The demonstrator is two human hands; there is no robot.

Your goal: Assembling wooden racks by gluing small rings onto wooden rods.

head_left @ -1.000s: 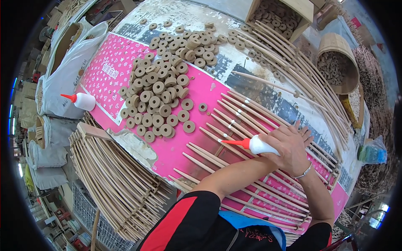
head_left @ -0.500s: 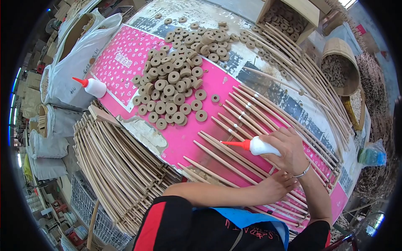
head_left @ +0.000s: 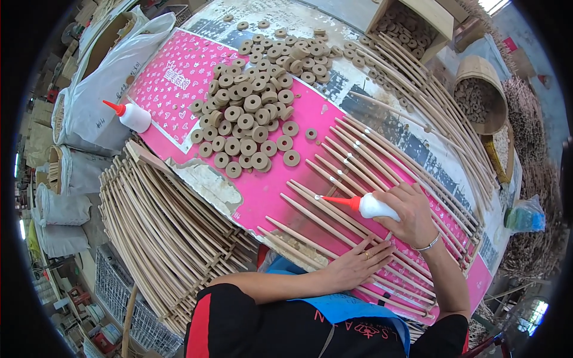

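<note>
My right hand (head_left: 410, 216) is wrapped round a white squeeze glue bottle (head_left: 375, 207) with a red nozzle. The bottle lies sideways, its tip at a white glue drop on one of the tapered wooden sticks (head_left: 305, 217). Several sticks in the row beyond carry similar white drops near their pointed ends. Flat across the nearer sticks rests my left hand (head_left: 357, 264), its fingers stretched out and a ring on one of them. A heap of brown disc rings (head_left: 245, 110) with centre holes is piled on the pink sheet (head_left: 239, 200), to the left of the sticks.
Another glue bottle (head_left: 136, 118) stands at the table's left edge. Bundled sticks (head_left: 173, 238) are stacked at the left, and long sticks (head_left: 441, 113) lie along the far side. At the far right are a wooden box (head_left: 441, 24) and a tub (head_left: 497, 101) of small pieces.
My left hand has moved left from beside my right wrist and spread out over the sticks. The nozzle tip now meets a stick, where a white drop shows.
</note>
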